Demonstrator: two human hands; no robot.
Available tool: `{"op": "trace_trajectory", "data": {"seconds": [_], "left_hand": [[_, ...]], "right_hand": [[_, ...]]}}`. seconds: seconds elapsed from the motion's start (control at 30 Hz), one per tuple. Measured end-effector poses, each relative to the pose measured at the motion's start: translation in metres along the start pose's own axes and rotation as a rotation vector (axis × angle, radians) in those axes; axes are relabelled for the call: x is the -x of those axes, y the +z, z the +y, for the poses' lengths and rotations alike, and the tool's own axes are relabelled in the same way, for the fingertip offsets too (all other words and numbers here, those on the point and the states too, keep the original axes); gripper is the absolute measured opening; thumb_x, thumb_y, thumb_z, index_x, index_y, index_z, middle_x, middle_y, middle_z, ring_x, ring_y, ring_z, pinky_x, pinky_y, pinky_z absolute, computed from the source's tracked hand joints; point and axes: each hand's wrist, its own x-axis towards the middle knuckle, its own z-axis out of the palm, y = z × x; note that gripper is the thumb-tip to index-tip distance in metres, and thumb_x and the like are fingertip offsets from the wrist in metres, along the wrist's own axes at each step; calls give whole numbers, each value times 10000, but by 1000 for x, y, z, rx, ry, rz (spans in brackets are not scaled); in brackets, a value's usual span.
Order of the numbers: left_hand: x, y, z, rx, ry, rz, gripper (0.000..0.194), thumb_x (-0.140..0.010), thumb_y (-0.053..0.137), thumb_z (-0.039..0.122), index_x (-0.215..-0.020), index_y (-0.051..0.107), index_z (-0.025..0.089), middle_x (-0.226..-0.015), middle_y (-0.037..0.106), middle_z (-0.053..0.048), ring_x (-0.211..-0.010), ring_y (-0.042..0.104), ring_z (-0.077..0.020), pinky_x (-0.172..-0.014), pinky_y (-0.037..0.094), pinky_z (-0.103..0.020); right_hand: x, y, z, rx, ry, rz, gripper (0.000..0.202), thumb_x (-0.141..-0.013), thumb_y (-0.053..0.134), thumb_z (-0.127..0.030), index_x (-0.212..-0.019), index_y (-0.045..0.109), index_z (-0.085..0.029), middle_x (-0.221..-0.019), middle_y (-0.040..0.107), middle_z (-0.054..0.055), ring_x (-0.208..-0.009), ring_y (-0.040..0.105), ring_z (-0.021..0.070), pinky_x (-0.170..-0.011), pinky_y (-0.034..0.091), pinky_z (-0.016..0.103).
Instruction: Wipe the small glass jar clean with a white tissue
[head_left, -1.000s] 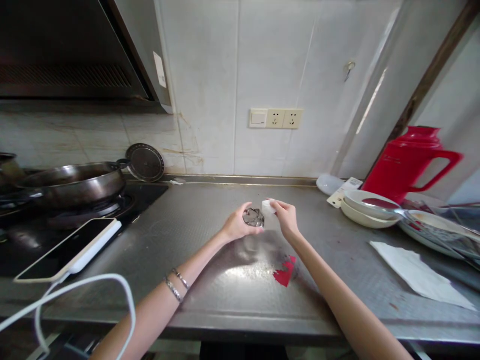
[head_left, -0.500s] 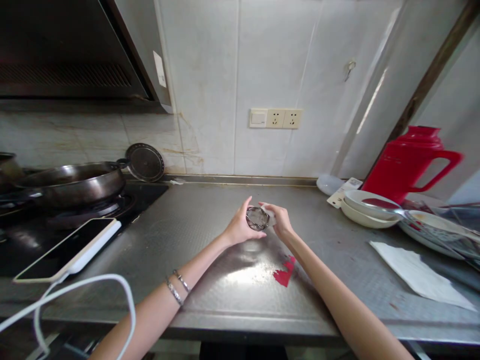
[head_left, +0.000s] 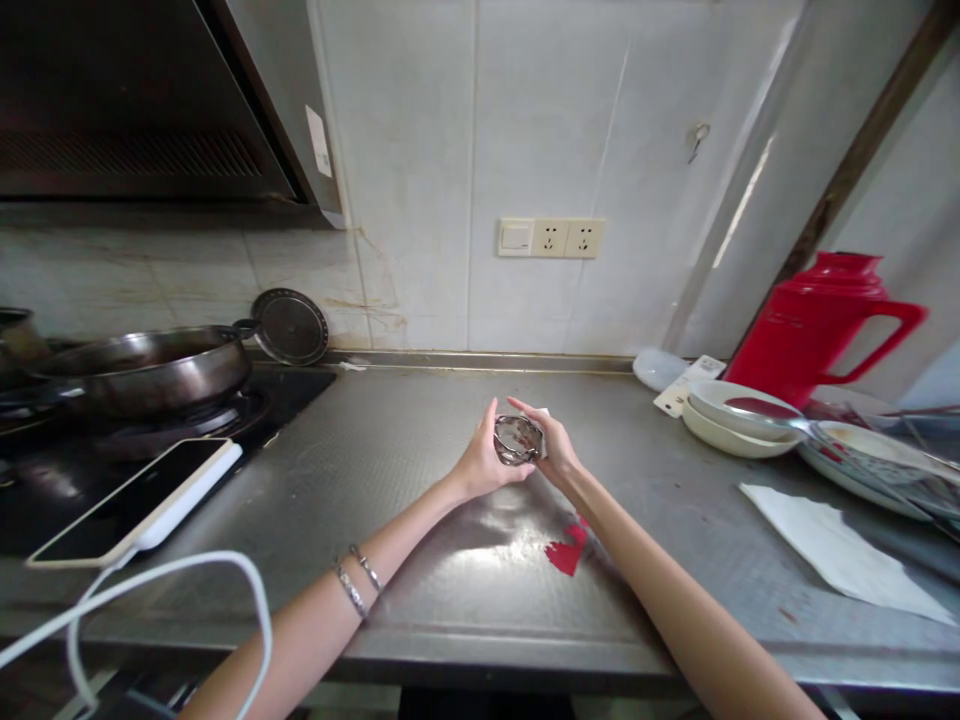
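Observation:
Just above the counter, my left hand (head_left: 480,462) curves round the left side of a small, round, clear glass cup (head_left: 517,440), thumb below and fingers above. The cup's round outline faces me, with dark wavy lines around it. My right hand (head_left: 561,450) is closed at the cup's right side, pressing a white piece of tissue (head_left: 545,412) against it. Most of the tissue is hidden by the fingers. Nearer me on the counter lies a torn red scrap (head_left: 564,555), partly behind my right forearm.
At left, a steel pan (head_left: 150,370) sits on the stove, with a phone (head_left: 135,500) and white cable (head_left: 255,590) nearer me. To the right are stacked bowls (head_left: 739,425), a red thermos jug (head_left: 810,320), a patterned plate (head_left: 862,470) and a white paper sheet (head_left: 840,545).
My right hand has shifted round the cup's edge, its fingers now reaching over the top. The cup has turned slightly, and less of the tissue shows.

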Motion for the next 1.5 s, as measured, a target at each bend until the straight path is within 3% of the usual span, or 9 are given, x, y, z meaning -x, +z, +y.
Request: {"op": "trace_trajectory", "data": {"seconds": [0.1, 0.3, 0.5, 0.83, 1.1, 1.2, 1.33, 1.4, 1.5], "left_hand": [[1, 0, 1, 18, -11, -12, 1179, -554, 836, 279, -1487, 125, 167, -1342, 476, -176, -1308, 399, -328, -1113, 277, -499], [0, 0, 2, 37, -7, 11, 1085, -544, 841, 269, -1448, 251, 158, -1322, 511, -170, -1263, 456, -322, -1107, 301, -483], [-5, 0, -10, -31, 96, -46, 1047, -543, 823, 226, -1419, 252, 174, -1335, 483, -168, -1235, 479, -316, -1087, 329, -497], [-1, 8, -4, -140, -1, 104, 962, -615, 793, 297, -1387, 240, 144, -1296, 484, -190, -1214, 488, -313, -1045, 371, -506], [-5, 9, -10, -181, -100, 243, 1159, -564, 831, 346, -1450, 124, 103, -1366, 381, -252, -1306, 384, -373, -1082, 306, -512], [-7, 5, -12, -134, -111, 194, 1247, -538, 850, 349, -1473, 64, 99, -1429, 334, -254, -1351, 326, -372, -1123, 240, -520], [-5, 4, -14, -1, -120, 27, 1089, -692, 753, 370, -1493, 59, 116, -1509, 256, -217, -1417, 216, -329, -1163, 156, -509], [-4, 5, -15, 86, -126, -41, 1038, -730, 724, 359, -1498, 61, 138, -1515, 264, -197, -1408, 250, -312, -1161, 187, -498], [-5, 5, -14, 204, -145, -38, 1057, -696, 765, 326, -1494, 88, 181, -1474, 337, -192, -1293, 444, -308, -1101, 320, -506]], "right_hand": [[-1, -1, 1, 24, -27, -12, 547, -770, 514, -312, -1299, 557, -183, -831, 749, 48, -790, 715, 227, -688, 573, 345], [-3, 1, 3, -61, -17, -35, 374, -824, 498, -355, -1077, 689, -157, -1067, 719, 97, -875, 707, 242, -775, 572, 375], [0, 9, 3, -326, 174, -62, 447, -925, 366, -423, -1063, 696, -156, -905, 751, 88, -858, 702, 237, -796, 555, 371], [-7, 11, 19, -496, 228, 54, 380, -915, 381, -322, -989, 704, -137, -902, 746, 93, -776, 706, 224, -786, 552, 366], [-8, 18, 27, -365, 122, 183, 258, -844, 488, -295, -925, 703, -176, -801, 744, 44, -730, 688, 196, -691, 546, 289], [-10, 18, 27, -328, 86, 249, 259, -818, 492, -301, -893, 710, -184, -812, 742, 30, -744, 679, 184, -671, 538, 264], [-14, 8, 20, -307, 89, 274, 311, -776, 462, -263, -912, 722, -161, -766, 735, 22, -635, 642, 161, -598, 519, 252], [-14, 2, 15, -292, 112, 256, 349, -759, 441, -250, -921, 727, -134, -708, 726, 29, -558, 615, 161, -550, 504, 262], [-12, -1, 10, -289, 130, 205, 375, -745, 427, -250, -910, 733, -110, -685, 725, 55, -554, 625, 178, -561, 512, 281]]}}
